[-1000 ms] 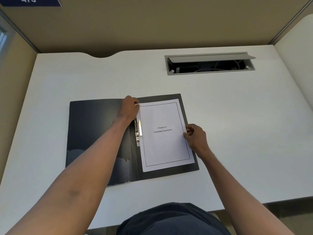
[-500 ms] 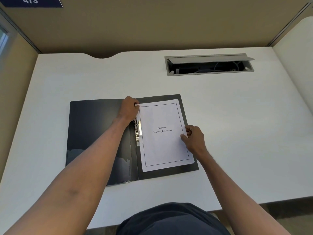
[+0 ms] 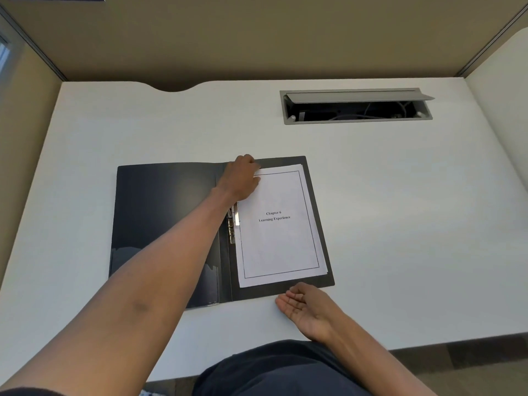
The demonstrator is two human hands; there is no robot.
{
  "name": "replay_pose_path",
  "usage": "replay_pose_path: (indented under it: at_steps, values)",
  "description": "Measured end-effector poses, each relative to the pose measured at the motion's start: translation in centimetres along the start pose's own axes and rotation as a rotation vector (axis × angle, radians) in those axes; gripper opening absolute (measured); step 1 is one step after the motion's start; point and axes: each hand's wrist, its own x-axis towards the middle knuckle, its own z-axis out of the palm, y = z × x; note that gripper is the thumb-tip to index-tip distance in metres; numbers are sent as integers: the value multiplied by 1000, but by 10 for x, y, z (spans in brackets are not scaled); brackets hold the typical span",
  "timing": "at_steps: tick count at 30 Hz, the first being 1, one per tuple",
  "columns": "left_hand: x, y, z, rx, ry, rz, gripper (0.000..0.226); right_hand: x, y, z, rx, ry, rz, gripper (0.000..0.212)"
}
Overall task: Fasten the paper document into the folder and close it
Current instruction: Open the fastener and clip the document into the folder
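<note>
A black folder (image 3: 168, 212) lies open on the white desk (image 3: 400, 224). A stack of white paper (image 3: 278, 244), its cover reading "Chapter 6 Learning Experience", rests on the folder's right half beside the metal clip (image 3: 233, 224) at the spine. My left hand (image 3: 241, 178) presses on the paper's top left corner, fingers curled down. My right hand (image 3: 307, 305) lies palm up on the desk just below the folder's bottom right edge, fingers apart and holding nothing.
An open grey cable hatch (image 3: 355, 105) with wires inside is set into the desk at the back right. Beige partition walls close in the desk at the back and on both sides. The desk's front edge runs just below my right hand.
My right hand has left the paper's right edge and dropped down to the desk below the folder, turning palm up. My left hand has stayed on the top left corner.
</note>
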Motion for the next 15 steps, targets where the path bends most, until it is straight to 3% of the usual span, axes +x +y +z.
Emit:
replay_pose_path:
  at_steps: [15]
  values:
    - [0, -2, 2, 1, 21, -17, 34, 0, -7, 5, 99, -32, -81, 17]
